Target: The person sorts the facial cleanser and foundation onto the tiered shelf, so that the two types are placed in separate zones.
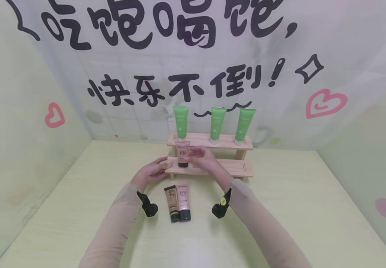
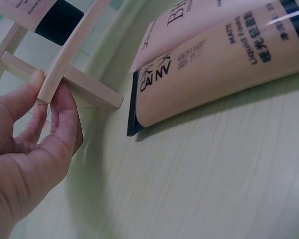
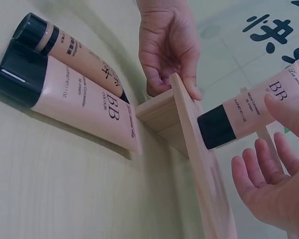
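A pink BB cream tube [image 1: 183, 153] stands upright, black cap down, on the left part of a wooden rack's lower shelf [image 1: 219, 168]. My right hand [image 1: 202, 158] holds this tube from the right; in the right wrist view the thumb [image 3: 284, 112] lies over its front, and the index finger's contact is hidden. With the thumb above and fingers beneath, my left hand [image 1: 151, 173] grips the left end of the lower shelf. In front of the rack, a second BB cream tube [image 1: 183, 203] and a tan liquid foundation tube [image 1: 171, 204] lie side by side on the table.
On the rack's upper shelf [image 1: 196, 139] stand three green tubes, one at left [image 1: 180, 123], another near the middle [image 1: 218, 124] and one at right [image 1: 244, 124]. A lettered backdrop [image 1: 166, 63] rises behind the pale table [image 1: 280, 193], with side panels left and right.
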The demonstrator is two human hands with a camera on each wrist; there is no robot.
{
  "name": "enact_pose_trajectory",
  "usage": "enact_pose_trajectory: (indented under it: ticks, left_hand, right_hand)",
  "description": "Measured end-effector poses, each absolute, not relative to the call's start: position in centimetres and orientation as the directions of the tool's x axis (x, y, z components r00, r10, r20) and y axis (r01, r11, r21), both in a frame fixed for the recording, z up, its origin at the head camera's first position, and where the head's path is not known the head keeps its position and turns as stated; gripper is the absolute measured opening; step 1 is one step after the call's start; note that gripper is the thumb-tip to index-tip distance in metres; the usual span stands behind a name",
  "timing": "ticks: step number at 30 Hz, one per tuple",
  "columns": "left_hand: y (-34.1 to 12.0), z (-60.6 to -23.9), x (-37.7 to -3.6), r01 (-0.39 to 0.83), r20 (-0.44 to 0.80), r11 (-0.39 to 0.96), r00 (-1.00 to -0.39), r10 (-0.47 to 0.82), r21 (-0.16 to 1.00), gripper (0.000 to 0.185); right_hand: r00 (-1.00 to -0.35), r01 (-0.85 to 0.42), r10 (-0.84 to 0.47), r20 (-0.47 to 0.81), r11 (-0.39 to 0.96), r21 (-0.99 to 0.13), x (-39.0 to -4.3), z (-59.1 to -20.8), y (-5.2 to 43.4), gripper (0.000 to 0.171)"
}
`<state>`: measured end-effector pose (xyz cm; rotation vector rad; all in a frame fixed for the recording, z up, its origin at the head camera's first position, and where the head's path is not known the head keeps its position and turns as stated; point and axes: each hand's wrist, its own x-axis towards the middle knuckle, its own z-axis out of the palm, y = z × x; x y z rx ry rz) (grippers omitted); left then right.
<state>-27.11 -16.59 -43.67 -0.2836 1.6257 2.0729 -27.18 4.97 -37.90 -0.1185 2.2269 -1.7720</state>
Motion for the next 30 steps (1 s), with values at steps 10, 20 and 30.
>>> enact_pose_trajectory:
  ticks: [10,20,30]
  left_hand:
    - [-16.9,-43.8,-27.2,-0.490,-0.442,-0.163,-0.859,0.260,0.856,0.067]
    - [-16.7,-43.5,-27.1,-0.490,-0.444,-0.148,-0.857,0.262,0.859,0.066]
    - [-16.4,-43.3,-26.9,-0.489,-0.447,-0.137,-0.858,0.251,0.861,0.063]
  right_hand:
    - [-0.941,0.202,-0.233,-0.245,0.193,-0.960,-25.8,-38.2,6.0,0.051]
    - [-0.914,0.215,-0.296,-0.278,0.229,-0.949,-24.1,-38.6,7.0,0.042]
    - [-0.826,0.220,-0.417,-0.378,0.379,-0.899,-22.8,-39.8,7.3,0.036]
